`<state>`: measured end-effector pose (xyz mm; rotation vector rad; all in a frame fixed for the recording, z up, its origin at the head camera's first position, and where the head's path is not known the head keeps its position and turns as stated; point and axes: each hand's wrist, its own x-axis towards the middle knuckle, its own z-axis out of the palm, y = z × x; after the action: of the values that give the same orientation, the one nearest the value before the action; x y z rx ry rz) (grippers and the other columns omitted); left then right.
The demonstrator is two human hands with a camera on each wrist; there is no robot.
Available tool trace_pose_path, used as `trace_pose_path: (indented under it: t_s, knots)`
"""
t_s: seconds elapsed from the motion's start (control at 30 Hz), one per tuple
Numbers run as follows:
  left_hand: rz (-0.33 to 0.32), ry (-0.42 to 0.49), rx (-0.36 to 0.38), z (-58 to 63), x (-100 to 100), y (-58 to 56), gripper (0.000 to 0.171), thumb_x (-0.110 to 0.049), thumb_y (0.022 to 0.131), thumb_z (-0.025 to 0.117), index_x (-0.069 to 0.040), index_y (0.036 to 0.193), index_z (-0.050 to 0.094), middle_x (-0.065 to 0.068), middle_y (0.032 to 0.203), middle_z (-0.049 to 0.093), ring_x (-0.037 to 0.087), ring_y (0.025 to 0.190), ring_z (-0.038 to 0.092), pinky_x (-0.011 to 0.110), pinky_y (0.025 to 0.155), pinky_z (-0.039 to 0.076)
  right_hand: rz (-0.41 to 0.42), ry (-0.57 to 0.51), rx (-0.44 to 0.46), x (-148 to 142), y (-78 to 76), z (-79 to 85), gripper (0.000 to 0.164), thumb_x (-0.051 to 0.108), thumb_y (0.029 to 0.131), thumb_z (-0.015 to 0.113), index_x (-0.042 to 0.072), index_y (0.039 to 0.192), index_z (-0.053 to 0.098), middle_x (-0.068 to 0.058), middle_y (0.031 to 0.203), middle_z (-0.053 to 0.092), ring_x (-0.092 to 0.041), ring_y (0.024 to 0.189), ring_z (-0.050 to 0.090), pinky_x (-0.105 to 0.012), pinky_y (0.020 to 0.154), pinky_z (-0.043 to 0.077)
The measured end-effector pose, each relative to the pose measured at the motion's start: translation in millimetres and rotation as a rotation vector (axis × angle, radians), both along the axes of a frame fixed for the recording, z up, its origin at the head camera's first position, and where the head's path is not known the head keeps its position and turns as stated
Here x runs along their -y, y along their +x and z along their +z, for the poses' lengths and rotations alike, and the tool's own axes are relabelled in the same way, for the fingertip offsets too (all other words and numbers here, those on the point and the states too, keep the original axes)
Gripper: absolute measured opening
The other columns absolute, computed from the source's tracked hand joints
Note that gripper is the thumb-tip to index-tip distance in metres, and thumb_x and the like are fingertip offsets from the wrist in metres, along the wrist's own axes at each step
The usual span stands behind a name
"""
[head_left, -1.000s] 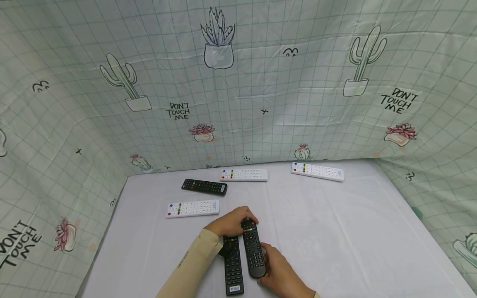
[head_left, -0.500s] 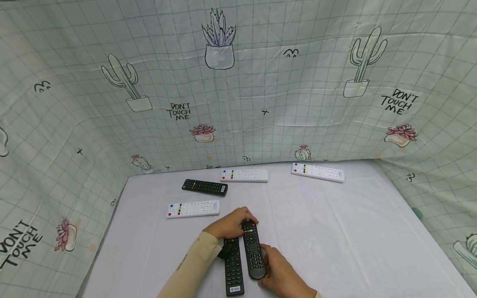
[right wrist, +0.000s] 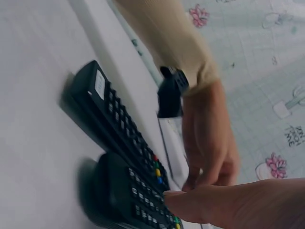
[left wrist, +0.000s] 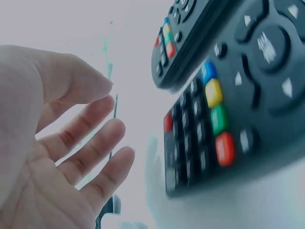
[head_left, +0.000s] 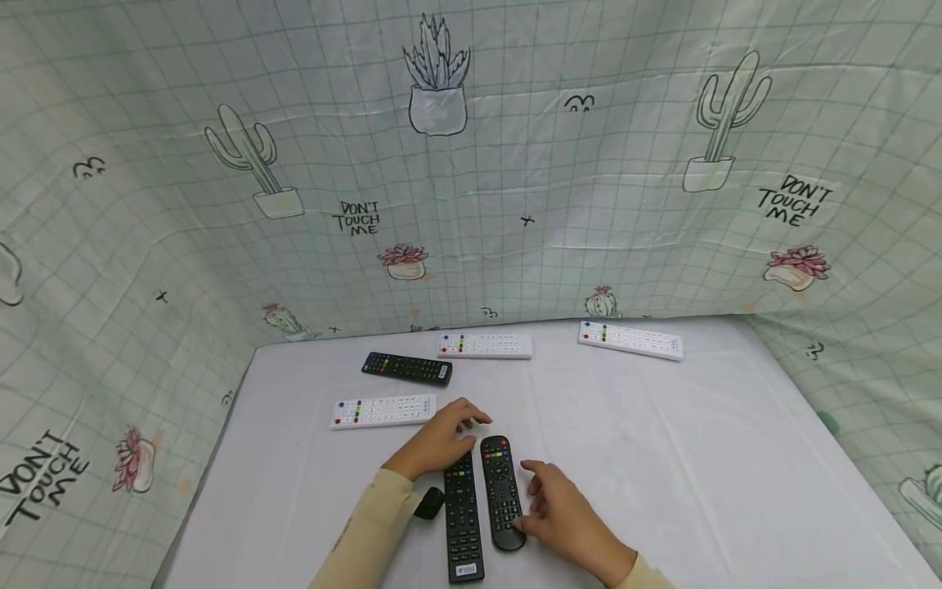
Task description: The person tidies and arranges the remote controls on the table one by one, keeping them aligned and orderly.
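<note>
Two black remote controls lie side by side at the front middle of the table, pointing away from me. The right one, a round-ended remote (head_left: 503, 499), has coloured buttons near its far end. The left one, a longer remote (head_left: 463, 532), carries a white label at its near end. My left hand (head_left: 439, 438) hovers at the far end of the labelled remote, palm empty and fingers loosely bent, as the left wrist view confirms. Beside the round-ended remote is my right hand (head_left: 565, 517), its thumb over the lower right edge and its other fingers held away.
Behind my left hand lies a white remote (head_left: 384, 411), with another black remote (head_left: 407, 368) beyond it. Two more white remotes, one in the middle (head_left: 485, 346) and one at right (head_left: 630, 340), lie along the back by the printed cloth (head_left: 471, 180).
Both hands have let go of the round-ended remote, which now lies beside the labelled one. My left hand has drawn back to the left; my right fingers have opened outward.
</note>
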<state>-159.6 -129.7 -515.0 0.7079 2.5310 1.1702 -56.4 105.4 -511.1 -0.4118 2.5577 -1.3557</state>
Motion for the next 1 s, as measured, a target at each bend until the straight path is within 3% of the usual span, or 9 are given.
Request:
trace_pose_path:
  t_s: [0.4, 0.7, 1.0]
  knots:
    - [0.19, 0.042, -0.069, 7.7, 37, 5.7, 0.033, 0.008, 0.095, 0.063, -0.002, 0.125, 0.072, 0.012, 0.119, 0.067, 0.028, 0.108, 0.063, 0.05, 0.098, 0.055, -0.024, -0.063, -0.013, 9, -28.5, 13.7, 0.072, -0.005, 0.077, 0.088, -0.013, 0.14, 0.053, -0.011, 0.106, 0.056, -0.021, 0.092, 0.06, -0.027, 0.072, 0.058]
    - [0.323, 0.075, -0.113, 5.8, 68, 13.4, 0.03, 0.009, 0.095, 0.064, -0.002, 0.121, 0.073, 0.007, 0.115, 0.068, 0.027, 0.104, 0.063, 0.046, 0.094, 0.055, 0.003, -0.06, -0.038, 23, -46.1, 15.2, 0.065, -0.006, 0.081, 0.085, -0.012, 0.138, 0.056, -0.013, 0.107, 0.057, -0.022, 0.094, 0.061, -0.032, 0.077, 0.06]
    - [0.466, 0.082, -0.125, 3.3, 95, 23.9, 0.032, 0.012, 0.094, 0.066, -0.001, 0.122, 0.072, 0.013, 0.118, 0.067, 0.03, 0.107, 0.063, 0.05, 0.097, 0.055, 0.041, -0.055, -0.082, 35, -63.0, 14.0, 0.059, -0.005, 0.084, 0.084, -0.011, 0.136, 0.057, -0.016, 0.11, 0.059, -0.023, 0.095, 0.059, -0.038, 0.082, 0.059]
